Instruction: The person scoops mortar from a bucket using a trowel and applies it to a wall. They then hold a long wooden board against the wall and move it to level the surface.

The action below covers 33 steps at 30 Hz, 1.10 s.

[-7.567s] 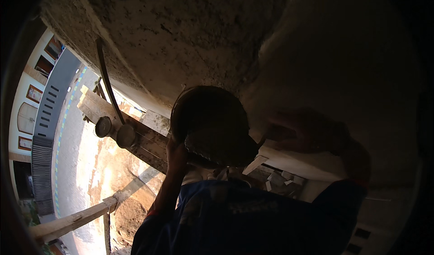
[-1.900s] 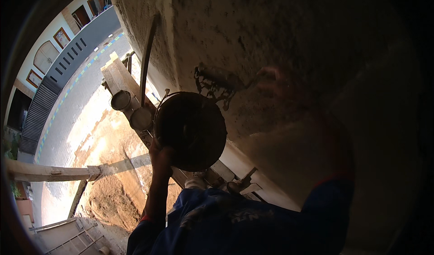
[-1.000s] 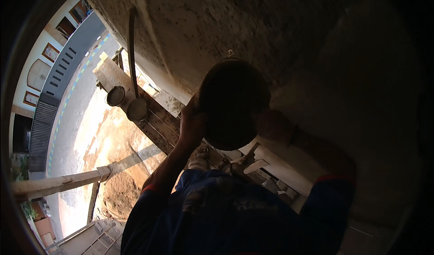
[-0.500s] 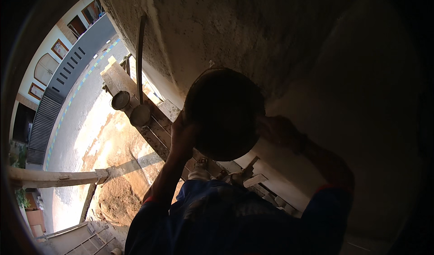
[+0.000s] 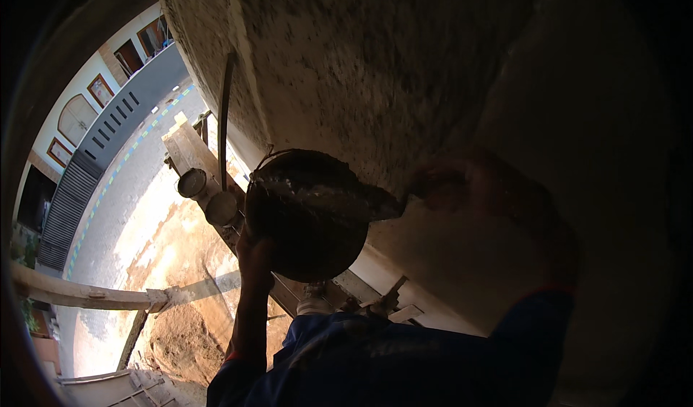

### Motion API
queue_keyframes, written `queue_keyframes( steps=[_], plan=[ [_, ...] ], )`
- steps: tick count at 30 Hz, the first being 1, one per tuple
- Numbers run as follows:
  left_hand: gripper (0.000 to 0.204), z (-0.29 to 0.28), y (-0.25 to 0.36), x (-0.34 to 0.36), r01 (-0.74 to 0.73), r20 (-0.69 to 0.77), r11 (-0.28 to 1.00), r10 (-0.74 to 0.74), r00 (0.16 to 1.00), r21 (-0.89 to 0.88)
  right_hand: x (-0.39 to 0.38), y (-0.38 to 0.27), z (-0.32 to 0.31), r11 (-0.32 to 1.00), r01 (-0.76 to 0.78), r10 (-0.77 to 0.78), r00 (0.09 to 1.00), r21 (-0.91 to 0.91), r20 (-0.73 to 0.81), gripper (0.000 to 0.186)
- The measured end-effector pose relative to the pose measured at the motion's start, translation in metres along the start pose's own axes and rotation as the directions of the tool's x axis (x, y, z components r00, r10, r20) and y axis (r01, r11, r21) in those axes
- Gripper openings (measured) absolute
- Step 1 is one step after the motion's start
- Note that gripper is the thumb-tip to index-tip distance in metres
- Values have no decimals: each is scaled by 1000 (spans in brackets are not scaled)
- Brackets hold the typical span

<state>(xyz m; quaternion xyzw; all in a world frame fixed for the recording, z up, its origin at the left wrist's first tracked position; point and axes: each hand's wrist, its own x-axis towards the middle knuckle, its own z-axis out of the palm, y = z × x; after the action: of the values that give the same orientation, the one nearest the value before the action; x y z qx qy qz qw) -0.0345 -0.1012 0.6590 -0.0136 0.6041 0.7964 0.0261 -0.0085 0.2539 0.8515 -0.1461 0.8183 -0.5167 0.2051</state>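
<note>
Mortar pan [image 5: 307,219]: held up against the rough plastered wall [image 5: 375,68], gripped under its rim by left hand [image 5: 254,252] | right hand [image 5: 469,187]: closed on trowel [image 5: 361,201] over pan | judged heavy, rigid, wet load; support at rim.

A building site, outdoors and high up: a rough plastered wall [image 5: 375,68], wooden scaffold poles [image 5: 79,295], and bare sandy ground [image 5: 166,248] far below.

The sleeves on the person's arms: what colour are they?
Blue sleeves, with a thin orange cuff edge, seen in the head view.
</note>
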Motion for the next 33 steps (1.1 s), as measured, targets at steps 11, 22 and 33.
queue_keyframes(
  steps=[11,22,33],
  plan=[
    [55,41,-28,9,80,139,994,-69,988,-76,-51,-42,-65,498,-447,-282,726,-743,-627,44],
    [60,85,-7,36,-56,327,985,-1,945,162,23,105,67,33,-293,45,956,-956,-291,19],
    [60,81,-8,48,-54,361,969,-37,932,239,31,166,104,794,-16,-184,947,-608,-265,28]
  ],
)
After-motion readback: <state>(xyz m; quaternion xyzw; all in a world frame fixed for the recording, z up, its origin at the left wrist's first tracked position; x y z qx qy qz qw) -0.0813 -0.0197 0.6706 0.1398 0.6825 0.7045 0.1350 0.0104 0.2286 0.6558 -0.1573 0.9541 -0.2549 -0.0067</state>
